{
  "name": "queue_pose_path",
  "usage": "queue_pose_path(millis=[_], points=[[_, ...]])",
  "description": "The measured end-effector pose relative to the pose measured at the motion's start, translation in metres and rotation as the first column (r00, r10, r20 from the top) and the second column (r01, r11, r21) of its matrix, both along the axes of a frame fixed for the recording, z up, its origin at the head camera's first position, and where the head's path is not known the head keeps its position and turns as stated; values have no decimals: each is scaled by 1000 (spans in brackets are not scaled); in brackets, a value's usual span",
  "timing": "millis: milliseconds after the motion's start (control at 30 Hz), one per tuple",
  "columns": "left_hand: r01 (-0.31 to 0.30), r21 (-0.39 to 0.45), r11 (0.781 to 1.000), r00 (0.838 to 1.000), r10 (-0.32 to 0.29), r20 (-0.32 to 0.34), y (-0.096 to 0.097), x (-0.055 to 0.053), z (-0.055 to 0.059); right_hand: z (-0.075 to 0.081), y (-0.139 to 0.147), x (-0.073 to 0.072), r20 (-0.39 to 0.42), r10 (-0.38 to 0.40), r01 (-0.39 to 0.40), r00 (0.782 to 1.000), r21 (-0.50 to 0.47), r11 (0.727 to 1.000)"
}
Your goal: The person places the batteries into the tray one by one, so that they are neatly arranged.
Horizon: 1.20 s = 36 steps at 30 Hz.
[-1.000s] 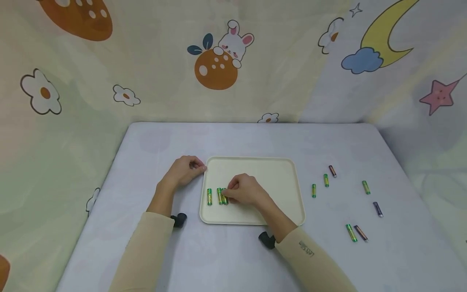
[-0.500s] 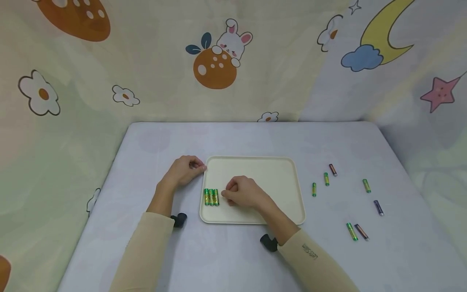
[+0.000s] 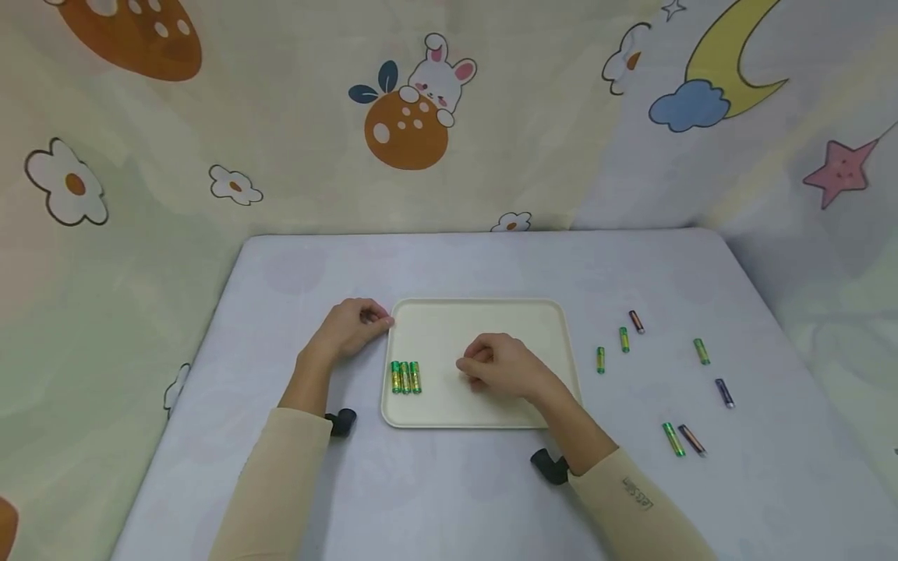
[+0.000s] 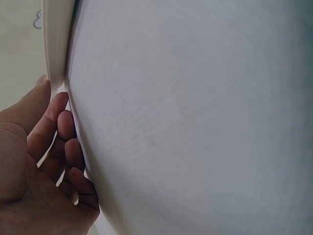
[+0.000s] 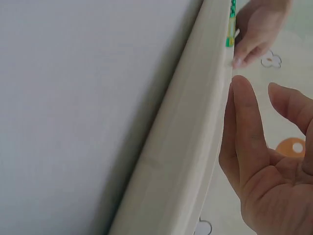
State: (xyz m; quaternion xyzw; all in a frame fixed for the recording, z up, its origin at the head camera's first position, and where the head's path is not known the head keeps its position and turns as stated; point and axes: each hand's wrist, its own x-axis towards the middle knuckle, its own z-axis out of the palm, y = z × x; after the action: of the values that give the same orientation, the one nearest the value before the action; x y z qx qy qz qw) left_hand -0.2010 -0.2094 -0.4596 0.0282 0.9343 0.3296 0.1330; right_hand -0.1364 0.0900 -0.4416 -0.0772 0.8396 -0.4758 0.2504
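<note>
Three green-and-gold batteries (image 3: 405, 378) lie side by side, upright in the head view, near the left rim of a cream tray (image 3: 484, 315). At the tray's upper left corner, my left hand (image 3: 351, 327) holds the edge; in the left wrist view its thumb (image 4: 39, 95) meets the rim and the index fingertip sits below it. My right hand (image 3: 505, 365) hovers over the middle of the tray, right of the batteries. In the right wrist view its thumb and fingers stand apart with nothing between them.
Right of the tray, several loose batteries are scattered on the white-covered table (image 3: 449, 499): green ones (image 3: 624, 340), brownish-dark ones (image 3: 692, 440) and a dark blue one (image 3: 725, 393). A patterned cloth (image 3: 302, 117) hangs behind the table.
The three green batteries, earlier slightly apart, have come together against the tray's left side. My right hand has let go and moved right. My left hand stays at the tray edge.
</note>
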Motion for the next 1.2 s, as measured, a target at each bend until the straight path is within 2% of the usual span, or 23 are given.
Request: queue_pose_path(millis=[133,333,533,933,1200], points=[[-6,-10,1000,1000,6,10,-1,1,-1,2,16,-2,-12,10,-10,1000,-27,1000],[-7,-21,1000,1000,7,10,-4,3,-3,3,39,-2,19,65,-61,998,-138,989],[-11,-18,1000,1000,11,8,-4,4,-3,3,60,-1,4,56,-55,998,-158,986],[-6,-20,1000,1000,6,-8,-2,1,-2,2,96,6,-97,-15,3,995,-118,993],[1,-11,1000,1000,-1,-28,0,1,-2,2,121,9,-189,-100,104,977,10,995]])
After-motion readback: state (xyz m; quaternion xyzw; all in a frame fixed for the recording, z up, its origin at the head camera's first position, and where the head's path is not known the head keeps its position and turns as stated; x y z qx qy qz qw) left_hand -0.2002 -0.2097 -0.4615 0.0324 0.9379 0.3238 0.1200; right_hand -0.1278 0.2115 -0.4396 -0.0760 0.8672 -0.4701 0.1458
